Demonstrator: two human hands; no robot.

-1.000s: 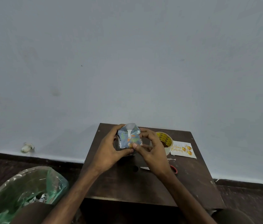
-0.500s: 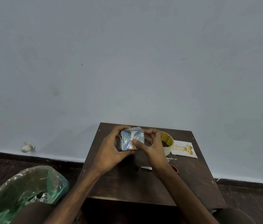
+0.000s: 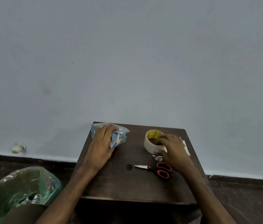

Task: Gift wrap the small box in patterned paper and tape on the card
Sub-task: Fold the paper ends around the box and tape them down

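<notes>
Small box [image 3: 120, 139], wrapped in blue patterned paper, is set at 11 o'clock corner of dark wooden table [image 3: 119, 183] and gripped from above by left hand [image 3: 102, 147], fingers curled over top. Tape roll [image 3: 151, 140] is stood at 1 o'clock, rim pinched between fingers and thumb of right hand [image 3: 173, 148]. Card [image 3: 187, 149] is laid at 2 o'clock, mostly hidden under right hand. Red-handled scissors [image 3: 158, 169] are laid right of centre, blades pointed to 9 o'clock. Crumpled scrap [image 3: 157, 157] is seen between roll and scissors. Green bin bag [image 3: 22, 185] is placed on floor at 8 o'clock.

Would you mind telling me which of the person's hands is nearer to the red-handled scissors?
Right. The right hand grips the tape roll just beyond the handles of the scissors; the left hand holds the wrapped box at the far-left corner of the table, farther off.
</notes>
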